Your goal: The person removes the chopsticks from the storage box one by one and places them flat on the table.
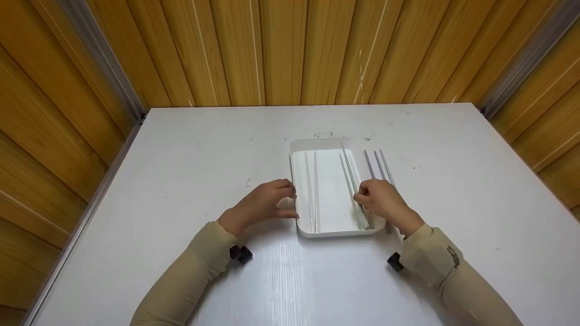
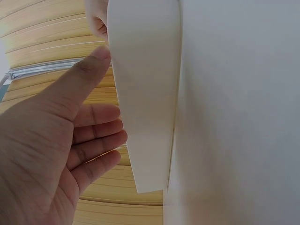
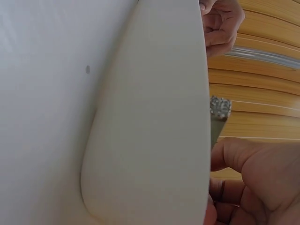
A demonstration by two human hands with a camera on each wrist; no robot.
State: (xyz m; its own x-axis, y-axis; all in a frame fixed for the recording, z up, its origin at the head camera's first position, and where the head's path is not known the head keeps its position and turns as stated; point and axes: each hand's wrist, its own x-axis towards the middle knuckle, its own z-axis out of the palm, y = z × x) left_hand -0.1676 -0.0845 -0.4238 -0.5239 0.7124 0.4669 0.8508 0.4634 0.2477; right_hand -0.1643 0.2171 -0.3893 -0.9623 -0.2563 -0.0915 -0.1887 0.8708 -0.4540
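Note:
A shallow white tray [image 1: 333, 234] stands on the table between both hands. My right hand [image 1: 385, 199] reaches over its right rim and pinches a slim chopstick [image 1: 350, 167], which slants along the tray's right side. Its thick end [image 3: 220, 108] looks glittery above the rim in the right wrist view. My left hand [image 1: 263, 201] is at the left rim, thumb and fingers spread and fingertips right at the wall [image 2: 145, 103]. Pale thin chopsticks [image 1: 316, 190] lie lengthwise in the left part of the tray.
To the right of the tray lie several more chopsticks [image 1: 378, 164], partly hidden by the right hand. The white table [image 1: 217, 145] ends at yellow wood-look panels [image 1: 281, 50] at the back and sides. Small dark marks dot the tabletop behind the tray.

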